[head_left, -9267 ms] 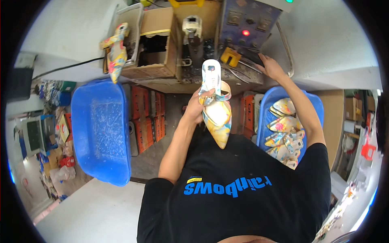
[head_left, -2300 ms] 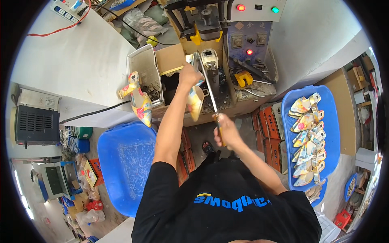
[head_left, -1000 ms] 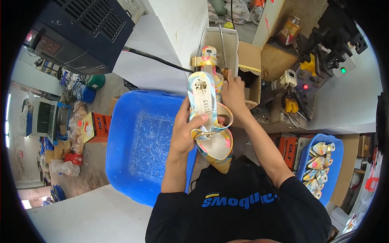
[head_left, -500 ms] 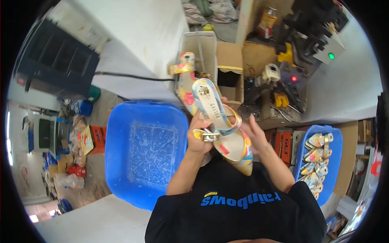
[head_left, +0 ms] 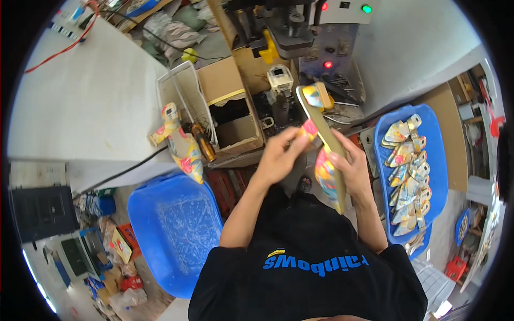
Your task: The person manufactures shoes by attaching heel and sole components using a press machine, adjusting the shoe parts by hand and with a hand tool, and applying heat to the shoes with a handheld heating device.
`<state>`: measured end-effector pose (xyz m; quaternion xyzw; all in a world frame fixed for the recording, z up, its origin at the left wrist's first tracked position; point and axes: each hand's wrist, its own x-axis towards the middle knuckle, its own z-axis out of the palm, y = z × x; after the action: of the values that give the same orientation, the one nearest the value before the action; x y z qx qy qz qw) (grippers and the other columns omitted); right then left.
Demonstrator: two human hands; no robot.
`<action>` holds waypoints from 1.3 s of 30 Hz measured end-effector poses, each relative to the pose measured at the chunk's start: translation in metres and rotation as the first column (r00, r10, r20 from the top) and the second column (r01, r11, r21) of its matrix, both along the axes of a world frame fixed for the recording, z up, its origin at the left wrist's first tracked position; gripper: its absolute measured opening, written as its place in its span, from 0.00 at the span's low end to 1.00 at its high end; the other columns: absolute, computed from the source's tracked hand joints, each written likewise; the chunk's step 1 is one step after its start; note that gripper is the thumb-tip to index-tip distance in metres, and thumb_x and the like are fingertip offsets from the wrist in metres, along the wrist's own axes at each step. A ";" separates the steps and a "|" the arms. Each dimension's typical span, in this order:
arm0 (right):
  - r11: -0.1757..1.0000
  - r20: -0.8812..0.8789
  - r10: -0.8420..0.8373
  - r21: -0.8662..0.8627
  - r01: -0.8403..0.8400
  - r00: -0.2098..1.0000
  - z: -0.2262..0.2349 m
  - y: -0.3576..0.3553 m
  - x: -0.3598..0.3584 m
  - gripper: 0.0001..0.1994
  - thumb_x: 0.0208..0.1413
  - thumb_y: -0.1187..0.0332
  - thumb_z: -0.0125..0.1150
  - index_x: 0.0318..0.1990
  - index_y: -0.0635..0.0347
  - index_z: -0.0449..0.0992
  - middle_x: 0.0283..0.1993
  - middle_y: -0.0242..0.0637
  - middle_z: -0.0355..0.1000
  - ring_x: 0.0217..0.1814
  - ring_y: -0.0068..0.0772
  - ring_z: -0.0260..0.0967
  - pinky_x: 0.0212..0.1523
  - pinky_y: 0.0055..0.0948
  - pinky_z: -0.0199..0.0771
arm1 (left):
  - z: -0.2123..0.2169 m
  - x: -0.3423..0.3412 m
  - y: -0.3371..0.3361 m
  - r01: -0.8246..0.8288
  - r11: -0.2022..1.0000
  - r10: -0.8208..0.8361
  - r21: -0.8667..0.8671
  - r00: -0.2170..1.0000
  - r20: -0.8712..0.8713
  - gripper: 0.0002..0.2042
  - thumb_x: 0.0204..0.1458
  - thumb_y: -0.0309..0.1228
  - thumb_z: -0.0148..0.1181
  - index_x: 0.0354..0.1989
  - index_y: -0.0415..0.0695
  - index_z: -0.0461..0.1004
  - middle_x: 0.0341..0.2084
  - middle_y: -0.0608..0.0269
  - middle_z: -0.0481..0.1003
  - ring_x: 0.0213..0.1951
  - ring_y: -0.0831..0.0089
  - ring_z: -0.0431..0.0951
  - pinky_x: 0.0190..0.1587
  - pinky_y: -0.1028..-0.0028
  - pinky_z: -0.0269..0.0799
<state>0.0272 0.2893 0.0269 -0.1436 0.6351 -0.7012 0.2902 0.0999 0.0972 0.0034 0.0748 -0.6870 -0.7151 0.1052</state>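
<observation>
A flat pointed shoe (head_left: 327,136) with a multicoloured floral upper and a tan sole is held up in front of me, tilted with its toe towards my body. My right hand (head_left: 353,166) grips it along the sole, thumb on the underside. With my left hand (head_left: 282,154) I pinch the floral strap on the shoe's left side; the fingertips are partly hidden. A second floral shoe (head_left: 184,156) lies at the bench edge to the left, beside a screwdriver (head_left: 203,142) with an amber handle.
Ahead stands a black press machine (head_left: 292,32) with red and green lights. A cardboard box (head_left: 235,125) and white wire basket (head_left: 179,85) sit left of it. On the right, a blue basket (head_left: 441,176) holds several floral shoes; a blue tub (head_left: 142,235) is lower left.
The held shoe has turned from insole up to showing its sole, and moved rightwards. My right hand has closed on it. The whole view has swung towards the right.
</observation>
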 end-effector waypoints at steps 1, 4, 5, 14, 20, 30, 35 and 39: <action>0.984 -0.233 -0.040 0.160 0.079 0.972 0.002 -0.010 -0.006 0.35 0.53 0.61 0.68 0.65 0.73 0.65 0.57 0.53 0.73 0.59 0.37 0.73 0.59 0.31 0.70 | -0.002 -0.014 -0.013 -0.027 0.999 0.028 -0.024 0.998 0.058 0.14 0.66 0.38 0.54 0.43 0.38 0.77 0.30 0.69 0.74 0.35 0.81 0.71 0.39 0.77 0.68; 0.894 -0.506 -0.062 0.356 0.274 0.860 0.011 -0.057 -0.015 0.37 0.50 0.58 0.71 0.64 0.71 0.67 0.55 0.57 0.73 0.57 0.45 0.74 0.59 0.35 0.71 | -0.018 -0.053 -0.045 -0.255 0.967 0.252 0.019 0.964 0.086 0.17 0.67 0.41 0.52 0.39 0.37 0.76 0.26 0.70 0.72 0.31 0.81 0.69 0.36 0.76 0.66; 0.847 -0.563 -0.078 0.397 0.352 0.822 0.013 -0.072 -0.019 0.37 0.49 0.56 0.71 0.64 0.70 0.68 0.54 0.59 0.73 0.56 0.50 0.74 0.59 0.37 0.71 | -0.031 -0.071 -0.058 -0.331 0.943 0.329 0.043 0.944 0.037 0.18 0.68 0.42 0.50 0.42 0.37 0.76 0.29 0.68 0.73 0.34 0.79 0.71 0.40 0.75 0.68; 0.764 -0.627 0.014 0.509 0.396 0.779 0.022 -0.127 -0.015 0.38 0.46 0.57 0.72 0.62 0.73 0.69 0.48 0.55 0.73 0.51 0.49 0.75 0.53 0.38 0.73 | -0.063 -0.151 -0.133 0.051 0.828 0.051 0.558 0.985 -0.165 0.21 0.70 0.39 0.47 0.59 0.34 0.71 0.54 0.56 0.75 0.54 0.68 0.74 0.60 0.68 0.66; 0.729 -0.653 -0.003 0.517 0.448 0.757 0.015 -0.133 -0.013 0.38 0.46 0.57 0.72 0.62 0.72 0.69 0.47 0.53 0.73 0.48 0.47 0.76 0.51 0.37 0.74 | -0.072 -0.156 -0.147 0.211 0.811 -0.109 0.546 0.971 -0.214 0.19 0.67 0.39 0.53 0.56 0.34 0.74 0.51 0.58 0.77 0.52 0.70 0.75 0.59 0.69 0.67; 0.685 -0.612 0.035 0.590 0.427 0.790 0.019 -0.133 -0.007 0.41 0.47 0.55 0.72 0.65 0.72 0.65 0.49 0.51 0.72 0.50 0.47 0.75 0.51 0.37 0.74 | -0.072 -0.153 -0.151 0.218 0.822 -0.109 0.526 0.967 -0.229 0.17 0.67 0.35 0.55 0.55 0.35 0.75 0.49 0.62 0.77 0.50 0.74 0.73 0.58 0.70 0.67; 0.724 -0.597 0.025 0.564 0.397 0.802 0.020 -0.131 -0.006 0.42 0.47 0.54 0.71 0.66 0.73 0.63 0.49 0.52 0.72 0.51 0.49 0.75 0.52 0.38 0.74 | -0.079 -0.153 -0.148 0.203 0.827 -0.077 0.525 0.965 -0.252 0.15 0.66 0.35 0.55 0.53 0.35 0.76 0.47 0.63 0.77 0.49 0.75 0.73 0.57 0.71 0.67; 0.722 -0.586 0.026 0.571 0.390 0.810 0.017 -0.130 -0.006 0.43 0.48 0.54 0.71 0.66 0.74 0.62 0.49 0.52 0.71 0.51 0.50 0.74 0.52 0.39 0.73 | -0.080 -0.152 -0.148 0.175 0.833 -0.060 0.524 0.971 -0.230 0.16 0.66 0.36 0.55 0.53 0.36 0.76 0.47 0.64 0.77 0.49 0.75 0.73 0.57 0.69 0.67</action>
<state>0.0210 0.1588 0.0444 -0.1608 0.9100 -0.3790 0.0500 -0.0521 -0.0510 -0.0765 -0.0148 -0.4462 -0.8886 0.1054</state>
